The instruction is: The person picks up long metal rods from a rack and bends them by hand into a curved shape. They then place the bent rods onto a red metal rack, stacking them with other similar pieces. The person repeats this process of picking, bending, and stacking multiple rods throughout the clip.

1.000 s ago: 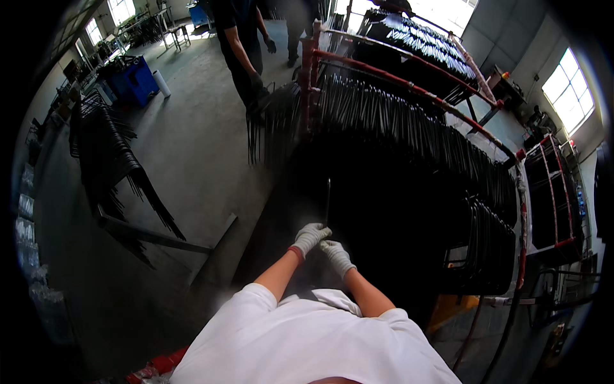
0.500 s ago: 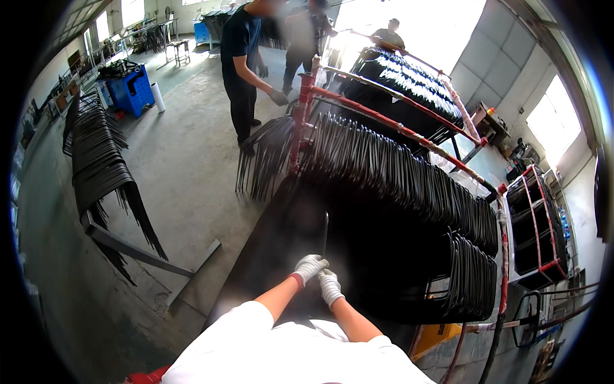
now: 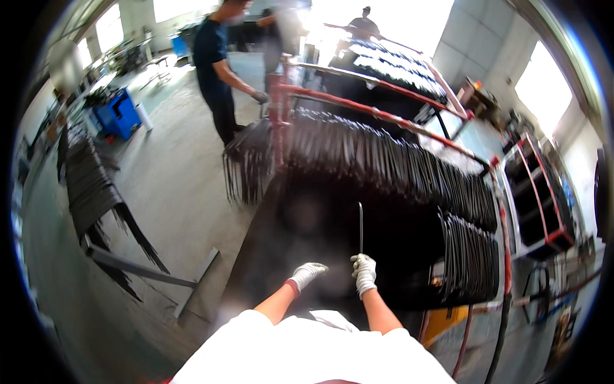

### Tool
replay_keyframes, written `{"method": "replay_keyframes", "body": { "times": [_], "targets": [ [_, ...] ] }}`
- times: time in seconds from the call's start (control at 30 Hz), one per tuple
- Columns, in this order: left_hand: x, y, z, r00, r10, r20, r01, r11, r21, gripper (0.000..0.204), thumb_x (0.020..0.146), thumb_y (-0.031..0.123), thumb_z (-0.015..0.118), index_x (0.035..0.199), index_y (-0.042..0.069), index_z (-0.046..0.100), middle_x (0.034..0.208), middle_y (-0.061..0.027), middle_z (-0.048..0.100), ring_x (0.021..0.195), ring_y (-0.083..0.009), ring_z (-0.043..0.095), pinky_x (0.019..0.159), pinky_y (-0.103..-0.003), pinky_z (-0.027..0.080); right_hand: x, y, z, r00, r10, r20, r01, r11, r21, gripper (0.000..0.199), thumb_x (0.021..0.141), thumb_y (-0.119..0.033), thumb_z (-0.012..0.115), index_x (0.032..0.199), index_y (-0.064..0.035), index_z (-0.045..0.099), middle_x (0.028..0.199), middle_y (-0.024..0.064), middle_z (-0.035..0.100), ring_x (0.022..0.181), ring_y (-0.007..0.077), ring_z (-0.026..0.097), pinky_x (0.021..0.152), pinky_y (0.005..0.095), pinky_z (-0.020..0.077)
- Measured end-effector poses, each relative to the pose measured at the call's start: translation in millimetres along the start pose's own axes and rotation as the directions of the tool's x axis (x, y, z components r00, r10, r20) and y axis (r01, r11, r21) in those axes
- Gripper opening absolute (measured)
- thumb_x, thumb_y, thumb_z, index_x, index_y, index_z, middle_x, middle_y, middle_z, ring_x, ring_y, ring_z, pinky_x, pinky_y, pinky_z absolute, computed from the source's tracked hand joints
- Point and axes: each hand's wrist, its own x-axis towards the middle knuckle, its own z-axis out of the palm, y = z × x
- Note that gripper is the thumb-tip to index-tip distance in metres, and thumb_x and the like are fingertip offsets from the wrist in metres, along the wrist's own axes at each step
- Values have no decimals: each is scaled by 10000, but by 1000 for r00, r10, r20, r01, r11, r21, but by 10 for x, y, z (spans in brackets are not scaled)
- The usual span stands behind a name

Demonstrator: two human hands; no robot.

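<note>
In my right hand point(image 3: 364, 274), gloved in white, a thin hooked metal rod point(image 3: 361, 224) stands upright with its bent end at the top. The fingers are closed round its lower part. My left hand point(image 3: 309, 274), also gloved, is apart from the rod, its fingers stretched toward the right and nothing in them. Beyond both hands, many similar dark rods point(image 3: 364, 153) hang close together along a rack. A second bunch of hanging rods point(image 3: 472, 256) is to the right of my right hand. The dark area under my hands is too black to make out.
The rack's red rail point(image 3: 384, 115) runs across the far side. A person point(image 3: 214, 70) reaches toward its left corner. At far left, dark strips hang on a stand point(image 3: 144, 272), with a blue bin point(image 3: 118, 115) behind. Another red-framed rack point(image 3: 536, 198) stands at right.
My hands have come apart. The right hand has moved right with the hooked rod, while the left has let go of it. The view has shifted slightly.
</note>
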Motion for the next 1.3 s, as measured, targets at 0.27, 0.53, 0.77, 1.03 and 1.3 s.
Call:
{"method": "replay_keyframes", "body": {
  "times": [0.27,0.53,0.77,1.03,1.3],
  "targets": [
    [32,127,393,999,-15,38,14,1000,12,208,810,143,552,975,33,618,926,-81,634,871,-194,593,813,-300,462,-137,-190,-837,998,-41,-53,35,994,-108,233,845,-211,462,711,-67,586,493,-36,418,377,50,332,350,208,295],
    [118,39,687,965,-199,170,203,979,-10,259,845,140,505,1052,1,574,1021,-102,605,944,-215,571,868,-311,437,-21,-131,-1533,981,-74,-178,28,969,-244,213,783,-223,508,686,-74,625,481,-22,461,443,71,405,455,246,343],
    [115,-34,913,956,-251,154,246,968,51,255,842,114,501,1056,-7,567,1033,-105,598,955,-206,563,865,-291,435,251,-286,-2043,984,27,-174,-55,986,-160,279,857,-256,476,676,-75,588,484,-41,433,415,51,366,408,210,346],
    [-141,129,1395,947,-318,47,314,946,81,213,833,126,517,1013,51,604,987,-65,615,910,-184,565,844,-300,437,394,-428,-2318,994,61,-93,-67,995,-68,241,838,-263,517,677,-96,583,493,-54,421,412,42,352,423,207,348],
    [-64,-177,1635,965,-262,-13,262,965,-29,234,826,126,526,1028,28,592,990,-67,615,919,-178,569,843,-289,440,651,-446,-2560,998,63,2,-63,997,-49,229,832,-275,531,728,-80,590,502,-63,417,390,32,332,419,201,339]
  ]
}}
